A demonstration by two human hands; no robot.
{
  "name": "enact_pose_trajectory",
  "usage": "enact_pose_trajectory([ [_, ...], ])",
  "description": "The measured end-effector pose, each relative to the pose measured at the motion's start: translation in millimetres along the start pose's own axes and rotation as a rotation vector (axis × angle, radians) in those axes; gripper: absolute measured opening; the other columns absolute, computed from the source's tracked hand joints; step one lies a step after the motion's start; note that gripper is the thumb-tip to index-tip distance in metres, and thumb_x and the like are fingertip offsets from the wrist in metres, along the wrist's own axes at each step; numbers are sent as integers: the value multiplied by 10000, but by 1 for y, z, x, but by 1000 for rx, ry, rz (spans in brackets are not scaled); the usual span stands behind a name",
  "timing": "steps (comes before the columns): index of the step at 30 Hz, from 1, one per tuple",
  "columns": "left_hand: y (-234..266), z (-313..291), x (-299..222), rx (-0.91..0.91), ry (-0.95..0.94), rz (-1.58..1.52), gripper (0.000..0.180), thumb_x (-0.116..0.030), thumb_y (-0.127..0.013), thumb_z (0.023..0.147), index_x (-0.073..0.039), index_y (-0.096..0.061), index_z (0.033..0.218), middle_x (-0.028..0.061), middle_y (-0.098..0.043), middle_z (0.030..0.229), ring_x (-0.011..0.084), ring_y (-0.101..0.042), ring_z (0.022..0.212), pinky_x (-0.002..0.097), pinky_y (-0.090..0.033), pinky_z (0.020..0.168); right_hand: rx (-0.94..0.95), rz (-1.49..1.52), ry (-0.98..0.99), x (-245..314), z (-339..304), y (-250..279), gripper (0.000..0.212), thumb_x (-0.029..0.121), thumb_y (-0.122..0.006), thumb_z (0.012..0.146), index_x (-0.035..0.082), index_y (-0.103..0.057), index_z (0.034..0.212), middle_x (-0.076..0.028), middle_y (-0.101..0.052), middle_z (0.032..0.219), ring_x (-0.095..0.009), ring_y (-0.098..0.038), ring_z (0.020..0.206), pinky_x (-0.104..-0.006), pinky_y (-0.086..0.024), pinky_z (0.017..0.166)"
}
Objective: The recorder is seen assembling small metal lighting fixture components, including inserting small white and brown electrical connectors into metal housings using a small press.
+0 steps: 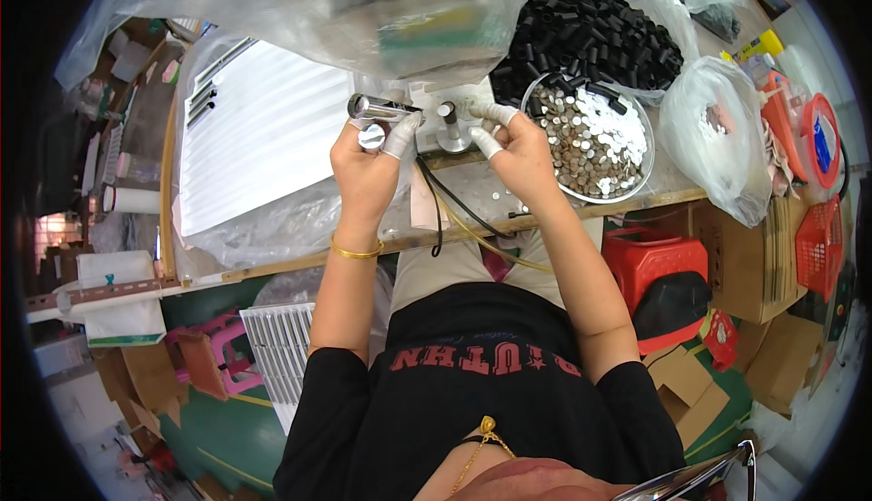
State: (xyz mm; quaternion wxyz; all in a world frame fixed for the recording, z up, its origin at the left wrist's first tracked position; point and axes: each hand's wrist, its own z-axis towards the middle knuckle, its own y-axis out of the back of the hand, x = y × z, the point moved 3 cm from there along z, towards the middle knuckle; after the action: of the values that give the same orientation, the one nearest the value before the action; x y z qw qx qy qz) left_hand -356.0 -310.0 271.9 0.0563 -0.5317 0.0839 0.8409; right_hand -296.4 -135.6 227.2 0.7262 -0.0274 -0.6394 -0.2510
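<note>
My left hand [365,169], with white covers on its fingertips, is closed around two shiny metal tubes. One tube [385,109] lies across the fingers, and the round silver end of the other [371,137] shows below it. My right hand [522,151], also with covered fingertips, has thumb and forefinger apart beside a small metal fixture [454,140]. Nothing shows between those fingers. A short upright piece with a dark top [448,114] stands on the fixture, between my hands. To the right of my right hand, a round tray [649,151] holds many small silver and white discs.
Black tube-shaped caps [590,38] are heaped at the back right. On the left lies a white ridged tray [263,128] with several dark-ended tubes along its far side. Clear plastic sheeting [436,19] hangs over the back. Cables [468,201] droop over the front edge; a red stool [649,265] stands below.
</note>
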Motion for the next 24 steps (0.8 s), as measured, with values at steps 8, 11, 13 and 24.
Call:
enact_pose_trajectory([
  [8,-1,-7,12,-55,81,-154,236,10,-675,821,39,-612,1047,65,-656,972,99,-602,861,236,-485,772,-141,-287,182,30,13,-22,325,238,-746,725,71,-667,992,-122,-632,853,-265,-627,705,-348,-497,630],
  [11,-5,-6,10,-50,98,-179,233,32,-672,814,32,-614,1040,45,-650,955,86,-589,846,229,-479,751,-126,-244,188,22,17,-23,341,194,-745,715,45,-660,1010,-88,-619,897,-154,-497,575,-286,-435,560],
  [13,-8,-5,11,-49,108,-192,232,43,-670,811,28,-615,1036,36,-646,947,80,-583,839,226,-476,740,-135,-225,202,22,17,-21,333,193,-745,715,44,-664,1002,-84,-610,869,-154,-490,571,-283,-430,556],
  [24,-20,3,10,-59,-177,150,167,-48,-750,747,5,-668,883,88,-639,826,161,-592,689,274,-457,600,-166,-190,107,3,-3,4,340,174,-765,718,49,-675,1021,-21,-479,663,-111,-397,547,-264,-387,544],
])
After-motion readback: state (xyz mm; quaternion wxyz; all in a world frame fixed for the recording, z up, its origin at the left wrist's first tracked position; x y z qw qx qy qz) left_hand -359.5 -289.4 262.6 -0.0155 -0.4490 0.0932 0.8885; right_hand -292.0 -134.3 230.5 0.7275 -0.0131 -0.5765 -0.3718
